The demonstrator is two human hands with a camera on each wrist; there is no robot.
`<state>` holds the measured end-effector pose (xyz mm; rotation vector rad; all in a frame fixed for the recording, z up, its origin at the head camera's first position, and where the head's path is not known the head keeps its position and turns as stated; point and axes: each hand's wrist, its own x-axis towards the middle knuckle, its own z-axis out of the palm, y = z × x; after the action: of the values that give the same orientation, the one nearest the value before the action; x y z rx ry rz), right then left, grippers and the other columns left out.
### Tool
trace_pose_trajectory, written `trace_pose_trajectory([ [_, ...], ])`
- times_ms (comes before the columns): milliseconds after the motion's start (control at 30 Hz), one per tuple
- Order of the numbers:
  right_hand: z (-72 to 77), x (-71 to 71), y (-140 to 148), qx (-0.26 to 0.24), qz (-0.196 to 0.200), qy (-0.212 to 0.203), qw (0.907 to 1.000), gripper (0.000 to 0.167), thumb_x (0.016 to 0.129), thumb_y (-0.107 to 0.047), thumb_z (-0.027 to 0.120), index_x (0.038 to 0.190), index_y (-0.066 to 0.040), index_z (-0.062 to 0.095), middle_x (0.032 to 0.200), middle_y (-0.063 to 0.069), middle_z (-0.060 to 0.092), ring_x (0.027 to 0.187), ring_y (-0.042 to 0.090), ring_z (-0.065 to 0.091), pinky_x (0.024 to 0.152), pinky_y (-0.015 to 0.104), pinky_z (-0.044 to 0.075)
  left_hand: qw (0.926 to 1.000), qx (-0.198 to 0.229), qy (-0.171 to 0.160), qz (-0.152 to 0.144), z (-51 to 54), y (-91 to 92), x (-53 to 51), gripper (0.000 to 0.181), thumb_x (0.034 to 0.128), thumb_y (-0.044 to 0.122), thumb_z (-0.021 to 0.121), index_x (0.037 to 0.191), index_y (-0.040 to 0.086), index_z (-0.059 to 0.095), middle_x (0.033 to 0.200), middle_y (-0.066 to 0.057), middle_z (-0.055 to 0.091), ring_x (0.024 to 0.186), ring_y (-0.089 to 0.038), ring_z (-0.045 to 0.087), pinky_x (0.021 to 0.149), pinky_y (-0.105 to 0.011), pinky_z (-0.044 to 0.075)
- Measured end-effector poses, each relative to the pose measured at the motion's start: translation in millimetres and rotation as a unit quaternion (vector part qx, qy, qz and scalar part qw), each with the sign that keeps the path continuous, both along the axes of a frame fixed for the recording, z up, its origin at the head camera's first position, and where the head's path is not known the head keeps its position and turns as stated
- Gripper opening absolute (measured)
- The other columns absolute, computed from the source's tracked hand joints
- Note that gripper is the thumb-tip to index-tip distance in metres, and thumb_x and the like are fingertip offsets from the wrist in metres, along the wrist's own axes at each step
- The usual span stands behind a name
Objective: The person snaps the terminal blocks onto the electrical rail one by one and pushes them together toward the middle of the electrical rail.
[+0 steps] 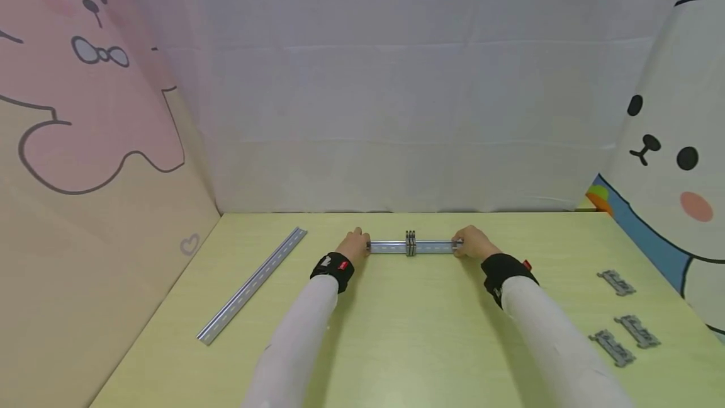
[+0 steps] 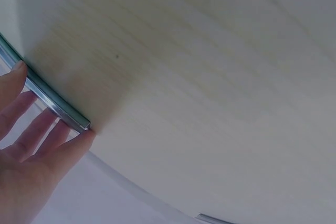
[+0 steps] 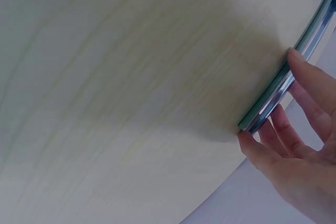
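Note:
A short slotted metal DIN rail [image 1: 387, 247] lies crosswise near the back of the table, with several thin grey clip pieces [image 1: 410, 244] standing side by side around its middle. My left hand [image 1: 354, 245] grips the rail's left end. In the left wrist view, the thumb and fingers of that hand [image 2: 37, 161] lie on opposite sides of the rail [image 2: 58, 104]. My right hand [image 1: 474, 243] holds the right end. The right wrist view shows its thumb and fingers [image 3: 310, 135] along both edges, one finger at the rail's tip [image 3: 245, 127].
A longer slotted rail [image 1: 252, 285] lies slanted on the left of the yellowish table [image 1: 408, 345]. On the right are three flat grey clip pieces [image 1: 616, 283]. A white curtain [image 1: 396, 112] hangs behind the table, and printed cloth stands at both sides.

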<state>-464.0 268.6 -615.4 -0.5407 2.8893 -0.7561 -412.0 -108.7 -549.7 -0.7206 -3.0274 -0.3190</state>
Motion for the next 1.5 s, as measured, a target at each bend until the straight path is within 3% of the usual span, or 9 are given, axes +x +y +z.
trace_pose_trajectory([
  [100, -5.5, -2.7, 0, -0.006, -0.007, -0.007, 0.9999, 0.048, 0.064, -0.026, 0.079, 0.104, -0.003, 0.064, 0.105, 0.014, 0.061, 0.097, 0.030, 0.054, 0.080, 0.037, 0.042, 0.9999, 0.003, 0.013, -0.006, 10.3, -1.2, 9.4, 0.021, 0.0804, 0.026, 0.064, 0.094, 0.011, 0.061, 0.089, -0.007, 0.049, 0.077, -0.021, 0.048, 0.064, -0.031, 0.042],
  [333, -35.8, -23.4, 5, 0.011, -0.016, 0.051, 0.9985, 0.045, 0.061, -0.029, 0.080, 0.098, -0.007, 0.067, 0.099, 0.012, 0.062, 0.096, 0.036, 0.053, 0.078, 0.040, 0.043, 0.9946, 0.005, 0.101, -0.021, -37.2, -10.2, -21.7, 0.026, 0.0742, 0.030, 0.069, 0.089, 0.010, 0.062, 0.084, -0.005, 0.048, 0.070, -0.022, 0.047, 0.057, -0.031, 0.040],
  [600, -36.8, -23.2, 5, 0.013, -0.015, 0.093, 0.9954, 0.042, 0.062, -0.025, 0.080, 0.097, -0.005, 0.066, 0.098, 0.017, 0.060, 0.094, 0.038, 0.050, 0.076, 0.034, 0.041, 0.9954, -0.002, 0.096, 0.000, -29.9, -4.7, -13.0, 0.023, 0.0792, 0.030, 0.065, 0.091, 0.010, 0.062, 0.086, -0.004, 0.051, 0.073, -0.020, 0.052, 0.059, -0.031, 0.043],
  [733, -28.4, -15.0, -1, 0.020, -0.008, 0.087, 0.9960, 0.042, 0.067, -0.022, 0.076, 0.104, -0.005, 0.063, 0.104, 0.021, 0.057, 0.099, 0.039, 0.047, 0.078, 0.037, 0.040, 0.9880, -0.062, 0.142, 0.007, -57.8, -5.7, -27.0, 0.035, 0.0779, 0.037, 0.064, 0.098, 0.009, 0.059, 0.089, -0.006, 0.052, 0.077, -0.021, 0.054, 0.062, -0.032, 0.045],
  [833, 16.0, 19.0, -15, 0.004, 0.005, 0.054, 0.9985, 0.046, 0.072, -0.021, 0.073, 0.112, -0.004, 0.058, 0.107, 0.022, 0.055, 0.098, 0.034, 0.050, 0.079, 0.037, 0.041, 0.9817, -0.090, 0.168, 0.000, -77.4, -9.3, -37.8, 0.050, 0.0797, 0.044, 0.059, 0.114, 0.008, 0.053, 0.098, -0.007, 0.053, 0.087, -0.023, 0.054, 0.071, -0.036, 0.045],
  [933, 85.3, 74.1, -41, -0.017, -0.007, 0.030, 0.9994, 0.049, 0.071, -0.011, 0.071, 0.114, 0.004, 0.055, 0.096, 0.023, 0.054, 0.075, 0.027, 0.049, 0.067, 0.034, 0.039, 0.9814, -0.082, 0.173, -0.020, -63.9, -12.5, -27.7, 0.059, 0.0820, 0.049, 0.054, 0.123, 0.007, 0.048, 0.104, -0.009, 0.053, 0.093, -0.024, 0.053, 0.078, -0.034, 0.043],
  [1033, 147.6, 124.8, -64, -0.013, -0.023, 0.002, 0.9996, 0.047, 0.073, -0.003, 0.067, 0.114, 0.012, 0.050, 0.098, 0.029, 0.051, 0.066, 0.024, 0.044, 0.062, 0.035, 0.037, 0.9924, -0.054, 0.108, -0.026, -4.0, -9.8, 13.4, 0.055, 0.0828, 0.040, 0.058, 0.121, 0.002, 0.049, 0.109, -0.013, 0.054, 0.097, -0.026, 0.053, 0.083, -0.034, 0.042],
  [1200, 178.5, 154.0, -70, 0.014, 0.011, 0.051, 0.9985, 0.034, 0.076, 0.002, 0.063, 0.106, 0.015, 0.053, 0.102, 0.032, 0.053, 0.086, 0.039, 0.052, 0.073, 0.042, 0.043, 0.9938, -0.066, 0.083, -0.032, 83.9, -13.3, 83.3, 0.039, 0.0817, 0.018, 0.063, 0.111, -0.006, 0.054, 0.104, -0.019, 0.055, 0.095, -0.031, 0.054, 0.083, -0.036, 0.043],
  [1500, 200.9, 187.8, -73, 0.015, 0.032, 0.033, 0.9988, 0.028, 0.076, 0.003, 0.063, 0.103, 0.010, 0.058, 0.097, 0.026, 0.057, 0.091, 0.040, 0.053, 0.075, 0.042, 0.044, 0.9833, -0.078, 0.157, -0.049, 97.9, -58.0, 104.9, 0.033, 0.0760, 0.015, 0.068, 0.101, -0.004, 0.059, 0.093, -0.018, 0.057, 0.086, -0.032, 0.055, 0.074, -0.041, 0.044],
])
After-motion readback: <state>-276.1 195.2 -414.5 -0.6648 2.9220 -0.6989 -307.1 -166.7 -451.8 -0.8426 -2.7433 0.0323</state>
